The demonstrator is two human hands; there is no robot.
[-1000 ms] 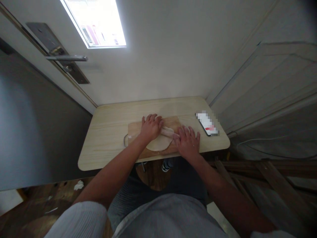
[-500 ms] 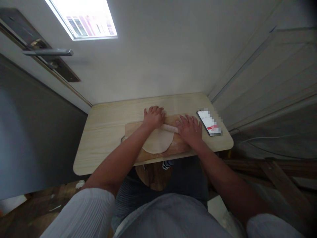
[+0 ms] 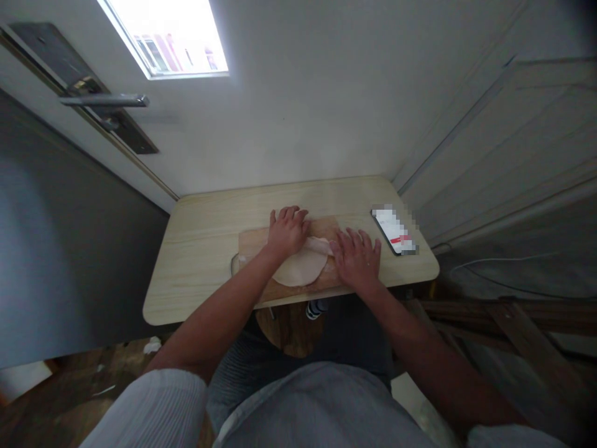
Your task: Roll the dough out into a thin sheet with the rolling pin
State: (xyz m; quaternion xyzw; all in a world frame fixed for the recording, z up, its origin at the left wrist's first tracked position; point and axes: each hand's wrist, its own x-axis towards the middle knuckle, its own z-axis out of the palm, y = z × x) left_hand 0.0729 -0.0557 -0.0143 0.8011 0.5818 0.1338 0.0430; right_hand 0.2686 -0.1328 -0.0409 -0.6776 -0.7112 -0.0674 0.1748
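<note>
A pale rolling pin [image 3: 319, 246] lies across a flat, rounded sheet of dough [image 3: 300, 269], with only its middle showing between my hands. My left hand [image 3: 288, 230] rests over the pin's left end, palm down, fingers apart and reaching forward. Over the right end is my right hand [image 3: 357, 258], fingers spread, with whitish specks on the skin. Neither hand wraps round the pin. Beneath the dough is a wooden board [image 3: 321, 224] with a metal handle [image 3: 234, 265] at its left side. The dough's far left part is hidden by my left hand and forearm.
The board sits on a small light wood table [image 3: 196, 249] against a white door with a metal handle [image 3: 109, 100]. A phone [image 3: 394, 231] lies on the table's right side. Below the near edge is a round wooden stool [image 3: 291, 330].
Both hands and the rolling pin have shifted slightly toward me over the dough. A strip of dough now shows beyond the pin. The view has also moved a little.
</note>
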